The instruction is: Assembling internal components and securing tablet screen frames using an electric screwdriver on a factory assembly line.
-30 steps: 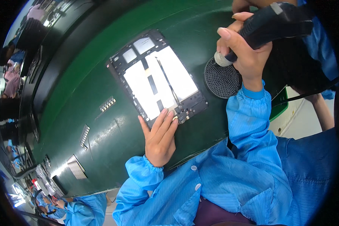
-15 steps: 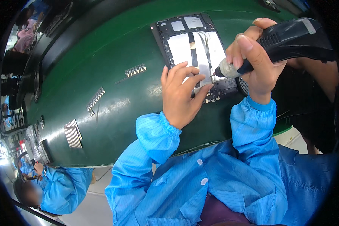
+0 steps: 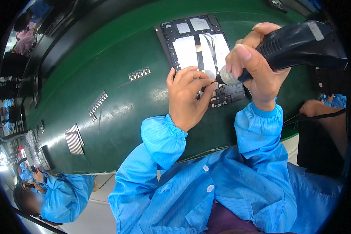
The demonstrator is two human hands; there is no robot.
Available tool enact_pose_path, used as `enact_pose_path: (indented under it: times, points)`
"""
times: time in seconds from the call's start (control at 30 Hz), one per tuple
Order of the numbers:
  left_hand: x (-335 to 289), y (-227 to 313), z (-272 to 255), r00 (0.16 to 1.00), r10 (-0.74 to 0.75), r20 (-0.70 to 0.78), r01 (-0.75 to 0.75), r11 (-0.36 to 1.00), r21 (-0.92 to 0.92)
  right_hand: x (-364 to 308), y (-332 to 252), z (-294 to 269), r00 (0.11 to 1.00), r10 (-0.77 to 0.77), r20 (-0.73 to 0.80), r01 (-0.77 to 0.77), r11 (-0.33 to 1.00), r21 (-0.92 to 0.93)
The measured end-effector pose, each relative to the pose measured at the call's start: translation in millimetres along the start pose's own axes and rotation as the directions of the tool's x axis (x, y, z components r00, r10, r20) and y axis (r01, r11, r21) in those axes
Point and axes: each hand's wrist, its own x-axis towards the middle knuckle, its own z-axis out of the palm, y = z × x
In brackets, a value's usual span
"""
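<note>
An opened tablet [image 3: 234,92] lies on the green table, with its black frame, silvery battery panels [image 3: 184,47] and thin flat cables exposed. My right hand [image 3: 263,72] is wrapped round a black electric screwdriver [image 3: 296,46], whose pale, wrapped nose points down and left over the tablet. Across the tablet's lower left part reaches my left hand [image 3: 186,93]. Its thumb and index finger are pinched together right at the screwdriver's tip. Whatever sits between those fingertips is too small to make out. The part of the tablet beneath the left hand is hidden.
Left of the tablet lie two strips of small parts [image 3: 139,73] [image 3: 98,105] and a stack of pale striped strips [image 3: 74,140]. A person in blue [image 3: 68,197] sits at the far left. Another person's hand [image 3: 312,108] shows at the right, by a dark cable.
My right hand has brought the screwdriver slightly left, so its tip now meets my left fingertips. My left thumb and index finger have closed together. Another person's hand has come into view at right.
</note>
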Motion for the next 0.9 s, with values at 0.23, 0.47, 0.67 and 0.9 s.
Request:
enact_pose_path:
  times: [0.23, 0.47, 0.67, 0.9]
  points:
    - [1.3, -2.2, 0.3, 1.0, -0.01, 0.01, 0.01, 1.0, 0.001, -2.0, 1.4, 1.7, 0.999, 0.011, -0.035, -0.011, 1.0, 0.005]
    - [1.7, -2.3, 1.3, 0.999, -0.017, 0.032, 0.017, 1.0, 0.01, -1.0, -0.6, -5.6, 1.0, 0.0, 0.015, 0.003, 0.979, -0.204]
    - [-1.1, -7.5, -0.7, 1.0, -0.017, 0.001, 0.017, 1.0, 0.01, -1.7, 0.7, 3.7, 0.999, 0.039, -0.031, -0.044, 0.985, -0.167]
    - [2.9, -5.5, -35.2, 0.999, 0.039, 0.007, -0.039, 0.992, 0.117, -5.9, -7.1, 2.4, 0.981, 0.094, -0.172, -0.109, 0.991, -0.079]
